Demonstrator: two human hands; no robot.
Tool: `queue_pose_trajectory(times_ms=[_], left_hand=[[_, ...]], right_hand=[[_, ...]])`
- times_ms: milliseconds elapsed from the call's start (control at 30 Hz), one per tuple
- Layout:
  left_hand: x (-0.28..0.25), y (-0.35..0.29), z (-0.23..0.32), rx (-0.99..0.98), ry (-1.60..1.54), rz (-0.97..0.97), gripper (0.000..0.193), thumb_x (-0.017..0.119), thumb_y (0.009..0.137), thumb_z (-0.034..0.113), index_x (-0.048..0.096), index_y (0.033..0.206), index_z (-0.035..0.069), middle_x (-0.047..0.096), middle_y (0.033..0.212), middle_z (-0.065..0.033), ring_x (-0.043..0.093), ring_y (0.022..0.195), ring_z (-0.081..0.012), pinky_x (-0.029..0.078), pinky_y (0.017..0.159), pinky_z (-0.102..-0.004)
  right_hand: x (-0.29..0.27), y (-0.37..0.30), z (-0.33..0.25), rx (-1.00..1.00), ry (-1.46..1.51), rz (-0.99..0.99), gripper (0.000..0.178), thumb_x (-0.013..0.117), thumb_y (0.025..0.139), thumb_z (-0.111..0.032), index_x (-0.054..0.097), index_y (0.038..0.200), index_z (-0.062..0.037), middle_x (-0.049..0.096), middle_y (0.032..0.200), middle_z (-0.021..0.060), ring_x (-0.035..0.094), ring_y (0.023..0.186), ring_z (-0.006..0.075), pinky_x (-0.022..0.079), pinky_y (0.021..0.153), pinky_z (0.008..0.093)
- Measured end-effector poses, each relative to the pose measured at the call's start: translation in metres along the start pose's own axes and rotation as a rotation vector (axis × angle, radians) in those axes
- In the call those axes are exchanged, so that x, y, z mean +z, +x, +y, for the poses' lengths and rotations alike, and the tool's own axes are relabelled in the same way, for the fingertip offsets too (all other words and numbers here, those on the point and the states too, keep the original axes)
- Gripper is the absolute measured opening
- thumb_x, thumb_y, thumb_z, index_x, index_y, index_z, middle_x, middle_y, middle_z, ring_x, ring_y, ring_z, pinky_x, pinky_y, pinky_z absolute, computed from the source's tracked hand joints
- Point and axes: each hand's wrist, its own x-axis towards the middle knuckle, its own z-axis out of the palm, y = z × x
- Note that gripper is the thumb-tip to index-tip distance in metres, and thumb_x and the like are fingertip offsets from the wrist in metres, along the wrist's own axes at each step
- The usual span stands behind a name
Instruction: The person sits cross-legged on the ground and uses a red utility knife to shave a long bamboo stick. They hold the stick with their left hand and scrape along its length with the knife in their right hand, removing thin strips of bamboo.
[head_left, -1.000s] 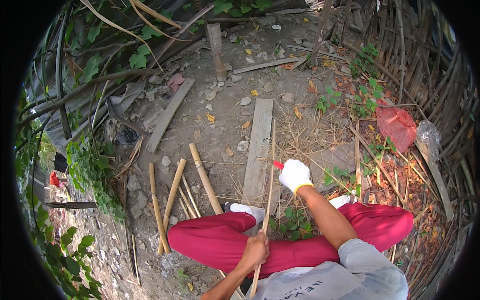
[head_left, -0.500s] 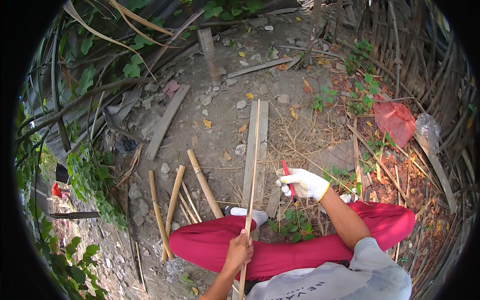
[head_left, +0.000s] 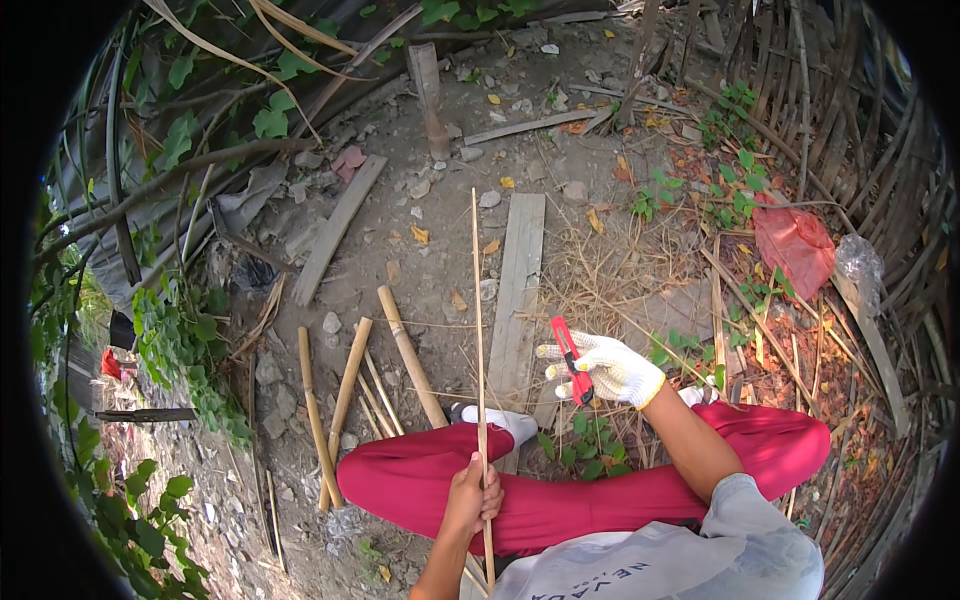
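My bare left hand (head_left: 474,500) is closed around a long, thin bamboo strip (head_left: 479,330), which stretches away from me past my knee. In my right hand (head_left: 620,372), which wears a white knitted glove, is a red and black utility knife (head_left: 581,386), held between thumb and fingers to the right of the strip and apart from it. Whether its blade is out cannot be made out. Beyond my crossed legs a grey wooden plank (head_left: 518,280) lies on the ground, with the strip just left of it.
Several bamboo poles (head_left: 407,350) lie by my left knee. Another board (head_left: 340,230) rests farther left, near a short wooden post (head_left: 430,100). At the right are dry stalks (head_left: 590,265), a red plastic bag (head_left: 792,245) and a fence of slats (head_left: 830,120).
The strip has swung left, off the plank. My right hand has turned the utility knife, so more of its red body shows, and shifted slightly.
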Motion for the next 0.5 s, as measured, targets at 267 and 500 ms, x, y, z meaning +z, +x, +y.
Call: queue_pose_trajectory(times_ms=[267,500], left_hand=[[-0.006,0.005,-0.005,-0.007,0.001,-0.040,0.050,0.039,0.111,0.050,0.045,0.079,0.012,0.032,0.056,0.0035,0.028,0.043,-0.0072,0.023,0.036,-0.0244],[-0.005,0.005,-0.004,-0.002,-0.007,-0.036,0.051,0.039,0.111,0.051,0.045,0.079,0.012,0.032,0.056,0.0037,0.027,0.042,-0.0071,0.024,0.036,-0.0239]], right_hand=[[0.011,-0.004,0.000,-0.002,-0.230,0.012,0.068,0.069,0.094,-0.004,0.036,0.153,0.0034,0.064,0.118,0.0172,0.065,0.089,0.0190,0.057,0.076,0.0348],[0.034,-0.006,0.001,-0.084,-0.439,0.133,0.050,0.063,0.100,-0.010,0.047,0.144,0.0069,0.067,0.093,0.0104,0.057,0.068,0.0127,0.049,0.064,0.0278]])
